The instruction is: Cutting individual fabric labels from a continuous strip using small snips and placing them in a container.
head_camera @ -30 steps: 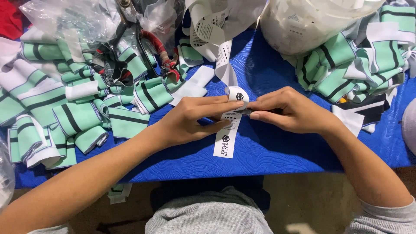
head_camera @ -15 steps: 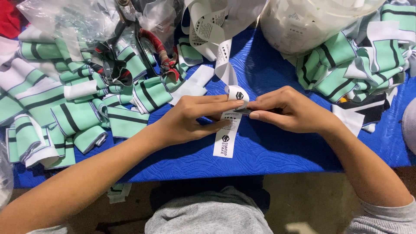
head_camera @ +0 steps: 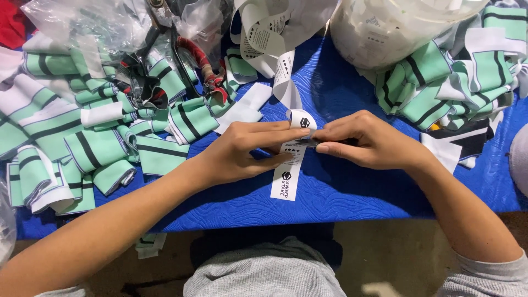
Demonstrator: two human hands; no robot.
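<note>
Label strip (head_camera: 288, 175) lies mid-table on blue cloth (head_camera: 341, 192), free end toward me. L hand (head_camera: 242, 154) and R hand (head_camera: 368, 140) both pinch it at the fold, tips meeting, to keep it taut and flat. Green striped pieces (head_camera: 93, 148) heaped left, more (head_camera: 440, 82) right; scissors (head_camera: 203, 66) behind.

Heaps of mint-green striped fabric pieces (head_camera: 93, 137) crowd the left edge of the blue table (head_camera: 352, 192), with a second heap (head_camera: 445, 82) toward its right edge. Red-handled scissors (head_camera: 206, 66) and clear plastic bags (head_camera: 82, 22) lie along the far edge, beside a white plastic sack (head_camera: 396, 27).
</note>
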